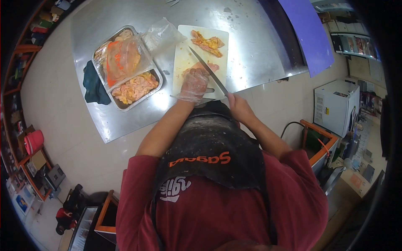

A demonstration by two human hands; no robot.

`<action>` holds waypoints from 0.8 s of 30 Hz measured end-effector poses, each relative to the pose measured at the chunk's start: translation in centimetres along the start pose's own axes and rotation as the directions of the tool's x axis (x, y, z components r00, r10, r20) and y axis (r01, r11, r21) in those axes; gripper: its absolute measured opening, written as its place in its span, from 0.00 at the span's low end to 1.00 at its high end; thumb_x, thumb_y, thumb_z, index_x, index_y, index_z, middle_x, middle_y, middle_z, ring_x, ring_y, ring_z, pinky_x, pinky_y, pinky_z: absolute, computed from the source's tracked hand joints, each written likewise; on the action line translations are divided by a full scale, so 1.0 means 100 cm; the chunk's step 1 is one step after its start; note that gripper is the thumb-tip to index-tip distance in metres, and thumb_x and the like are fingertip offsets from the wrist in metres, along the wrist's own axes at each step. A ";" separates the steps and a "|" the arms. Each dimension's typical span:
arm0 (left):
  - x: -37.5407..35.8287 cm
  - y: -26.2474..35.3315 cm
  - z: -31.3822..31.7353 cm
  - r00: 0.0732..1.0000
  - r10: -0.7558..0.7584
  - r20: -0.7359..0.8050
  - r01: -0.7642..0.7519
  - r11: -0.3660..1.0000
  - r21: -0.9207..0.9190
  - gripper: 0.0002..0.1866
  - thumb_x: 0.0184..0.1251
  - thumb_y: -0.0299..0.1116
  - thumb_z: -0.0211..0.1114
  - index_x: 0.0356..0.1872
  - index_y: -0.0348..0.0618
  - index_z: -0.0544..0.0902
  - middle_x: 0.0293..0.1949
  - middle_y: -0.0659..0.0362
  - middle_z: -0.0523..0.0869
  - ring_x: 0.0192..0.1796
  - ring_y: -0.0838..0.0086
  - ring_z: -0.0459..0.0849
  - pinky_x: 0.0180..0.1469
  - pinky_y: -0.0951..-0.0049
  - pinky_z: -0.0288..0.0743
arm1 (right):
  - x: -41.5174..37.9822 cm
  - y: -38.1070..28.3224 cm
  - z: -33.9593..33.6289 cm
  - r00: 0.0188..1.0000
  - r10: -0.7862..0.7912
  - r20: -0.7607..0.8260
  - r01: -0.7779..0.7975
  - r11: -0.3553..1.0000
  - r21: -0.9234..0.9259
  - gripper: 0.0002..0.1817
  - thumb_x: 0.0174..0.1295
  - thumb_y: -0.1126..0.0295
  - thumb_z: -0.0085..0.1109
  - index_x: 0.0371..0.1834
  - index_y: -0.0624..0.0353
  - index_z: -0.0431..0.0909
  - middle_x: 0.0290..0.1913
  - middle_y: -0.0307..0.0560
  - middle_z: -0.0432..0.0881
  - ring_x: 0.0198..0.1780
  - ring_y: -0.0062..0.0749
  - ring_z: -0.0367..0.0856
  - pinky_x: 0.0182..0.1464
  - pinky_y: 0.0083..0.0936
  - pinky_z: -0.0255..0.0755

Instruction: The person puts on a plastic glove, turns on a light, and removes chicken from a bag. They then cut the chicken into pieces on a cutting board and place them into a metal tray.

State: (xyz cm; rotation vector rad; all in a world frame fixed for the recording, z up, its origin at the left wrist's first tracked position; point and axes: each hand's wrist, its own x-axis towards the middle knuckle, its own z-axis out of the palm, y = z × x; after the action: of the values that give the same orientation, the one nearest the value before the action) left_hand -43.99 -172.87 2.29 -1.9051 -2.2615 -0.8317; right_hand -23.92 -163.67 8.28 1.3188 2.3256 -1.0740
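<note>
I've got the R hand (240, 108) w/ fingers clenched round the handle of the knife (210, 73). Blade slants over the white cutting board (182, 52), tip pointing up-left, just beside the meat piece (212, 67). The L hand (195, 85), in a clear plastic glove, is on the near part of the board, fingers bent over that piece; can't tell if they grip it or just press. A grey metal end (210, 90) pokes out by the L hand, rest hidden.

A 2nd piece, the yellowish meat (208, 43), lies at the board's far end. L of the board on the metal worktop (144, 121): clear plastic bag (162, 37), then the divided metal tray (157, 72). Its near compartment holds raw meat pcs (135, 88); an orange-printed bag (124, 60) covers much of the far one. Dark green cloth (94, 85) sits against the tray's L side.
</note>
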 end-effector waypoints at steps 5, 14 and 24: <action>-0.007 -0.002 0.012 0.975 -0.076 0.209 0.049 0.990 0.130 0.17 0.62 0.31 0.65 0.51 0.37 0.85 0.42 0.52 0.85 0.45 0.62 0.83 0.51 0.62 0.76 | 0.025 -0.023 0.004 0.998 -0.055 -0.030 0.052 0.994 -0.097 0.32 0.81 0.46 0.38 0.48 0.70 0.79 0.45 0.77 0.84 0.53 0.74 0.81 0.56 0.55 0.75; 0.014 0.000 -0.027 0.945 -0.164 0.282 0.148 0.986 0.076 0.18 0.68 0.35 0.63 0.55 0.36 0.82 0.35 0.54 0.83 0.41 0.64 0.84 0.43 0.64 0.78 | 0.005 0.000 -0.003 1.000 0.006 0.003 -0.006 0.998 -0.068 0.35 0.80 0.43 0.39 0.46 0.70 0.81 0.44 0.77 0.84 0.52 0.73 0.82 0.57 0.56 0.74; -0.009 -0.013 -0.018 0.896 -0.231 0.380 0.242 0.970 0.019 0.06 0.63 0.31 0.65 0.35 0.43 0.87 0.38 0.53 0.88 0.43 0.62 0.87 0.46 0.61 0.81 | 0.055 -0.067 -0.016 0.981 -0.165 0.106 0.167 0.986 -0.011 0.34 0.80 0.43 0.41 0.46 0.69 0.82 0.42 0.75 0.85 0.49 0.71 0.84 0.54 0.55 0.76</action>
State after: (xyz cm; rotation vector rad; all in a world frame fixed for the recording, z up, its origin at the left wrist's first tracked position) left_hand -45.55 -174.62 3.02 -1.9741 -2.7664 -0.5508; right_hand -32.27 -161.18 9.59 1.0492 2.3953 -1.1370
